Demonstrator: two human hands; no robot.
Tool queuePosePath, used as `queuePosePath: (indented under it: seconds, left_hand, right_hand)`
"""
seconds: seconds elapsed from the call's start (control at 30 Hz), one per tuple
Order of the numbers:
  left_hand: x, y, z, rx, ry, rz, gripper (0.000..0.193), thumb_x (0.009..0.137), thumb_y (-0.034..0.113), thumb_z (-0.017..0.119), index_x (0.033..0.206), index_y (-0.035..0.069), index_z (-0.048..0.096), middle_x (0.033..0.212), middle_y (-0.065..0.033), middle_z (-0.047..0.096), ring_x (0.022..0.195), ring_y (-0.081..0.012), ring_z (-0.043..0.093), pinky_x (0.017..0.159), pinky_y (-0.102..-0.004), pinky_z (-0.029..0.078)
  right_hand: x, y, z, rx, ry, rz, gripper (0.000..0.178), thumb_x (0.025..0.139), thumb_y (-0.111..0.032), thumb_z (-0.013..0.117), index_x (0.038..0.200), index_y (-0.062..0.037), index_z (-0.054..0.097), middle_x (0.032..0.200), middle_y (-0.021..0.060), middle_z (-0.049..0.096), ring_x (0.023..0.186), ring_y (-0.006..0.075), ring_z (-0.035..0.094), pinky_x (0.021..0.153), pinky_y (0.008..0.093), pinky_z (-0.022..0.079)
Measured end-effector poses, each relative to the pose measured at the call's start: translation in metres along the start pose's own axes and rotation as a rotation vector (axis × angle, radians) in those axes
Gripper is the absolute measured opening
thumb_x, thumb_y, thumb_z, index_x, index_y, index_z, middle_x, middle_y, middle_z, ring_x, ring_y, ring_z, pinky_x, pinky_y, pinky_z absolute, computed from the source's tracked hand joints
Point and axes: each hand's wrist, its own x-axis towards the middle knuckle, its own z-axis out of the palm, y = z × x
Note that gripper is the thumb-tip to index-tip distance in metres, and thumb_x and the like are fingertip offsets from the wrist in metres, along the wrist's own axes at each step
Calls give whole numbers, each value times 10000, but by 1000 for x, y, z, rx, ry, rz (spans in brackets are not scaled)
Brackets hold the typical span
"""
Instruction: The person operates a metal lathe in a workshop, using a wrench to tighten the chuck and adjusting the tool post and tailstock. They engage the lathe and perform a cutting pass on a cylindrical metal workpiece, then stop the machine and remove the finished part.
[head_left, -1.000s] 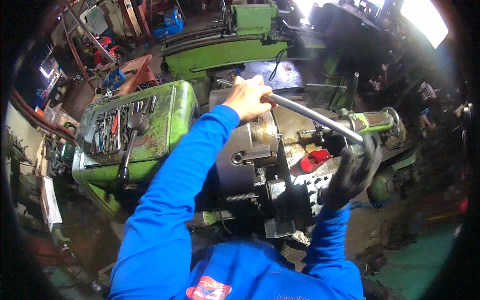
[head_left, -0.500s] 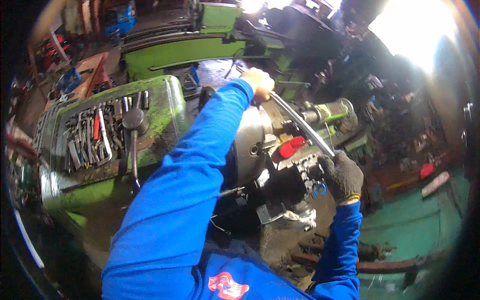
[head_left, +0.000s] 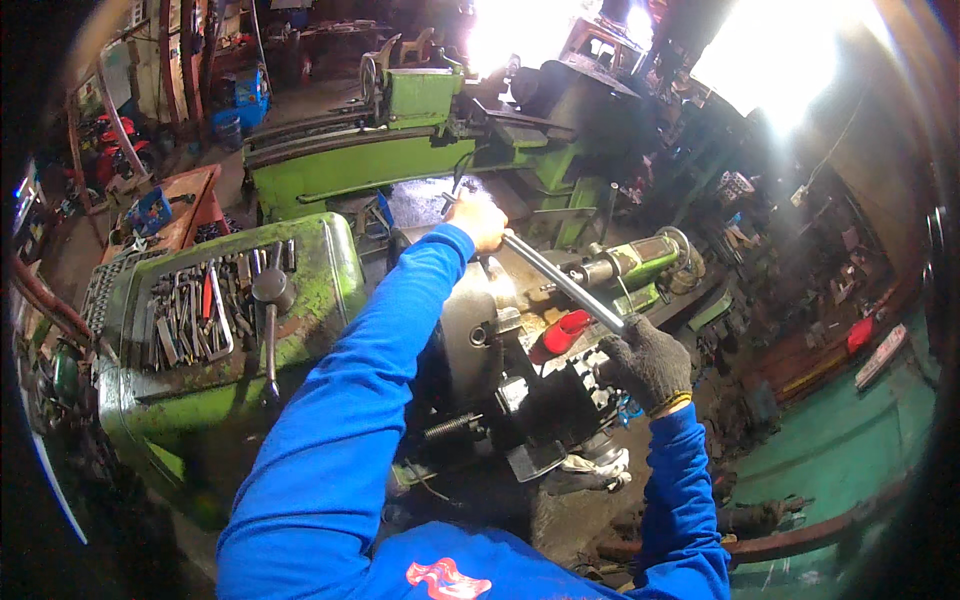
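A long straight metal pipe (head_left: 565, 278) slants over the lathe between my two hands. My bare left hand (head_left: 478, 222) is closed around its far end, where a short thin rod pokes out beyond my fingers. My right hand (head_left: 650, 365), in a dark grey knit glove, is closed around the near end. Below the pipe and my left hand sits the round steel lathe chuck (head_left: 462, 335), with a socket hole in its side; my left forearm hides part of it. A red object (head_left: 567, 332) lies beneath the pipe, close to the tool post (head_left: 590, 385).
On the green headstock (head_left: 335, 245) at left lie several hex keys and tools (head_left: 190, 315), beside a lever (head_left: 271, 340). The tailstock (head_left: 640, 260) stands right of the pipe. Behind is another green machine (head_left: 350, 175). A pale rag (head_left: 595, 468) hangs in front.
The view has shifted, so the lathe appears lower and further left. Both hands, still on the pipe, have moved slightly left relative to the lathe. The grip looks unchanged.
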Motion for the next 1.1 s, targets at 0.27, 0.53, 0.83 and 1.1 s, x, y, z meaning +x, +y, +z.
queuePosePath:
  seconds: [0.27,0.53,0.83,1.1]
  left_hand:
    - [-5,24,-46,149,-23,67,167,860,242,719,968,187,835,964,-102,804,943,-297,779,824,-450,603]
    - [-10,53,-67,160,-15,-164,200,817,303,762,972,194,826,918,-126,797,912,-329,777,813,-464,606]
    - [-5,63,-30,104,-58,-511,271,863,397,727,974,160,801,954,-139,794,930,-350,770,862,-504,598]
    - [-4,61,-40,-192,-275,-629,642,949,577,671,1335,68,610,1232,-258,718,1166,-428,688,1004,-519,540]
  right_hand:
    - [54,97,21,539,-158,-333,311,930,-168,769,1210,-57,691,1049,139,773,957,284,763,804,408,598]
    - [204,173,47,83,94,-783,169,953,-219,675,1043,-86,624,942,187,701,930,443,695,763,524,551]
    - [331,145,95,-136,181,-895,151,983,-209,587,1045,-103,674,974,159,730,928,409,715,813,513,576]
    - [334,22,84,106,164,-1101,625,956,-414,725,1483,-118,566,1502,199,589,1404,399,540,1182,488,421]
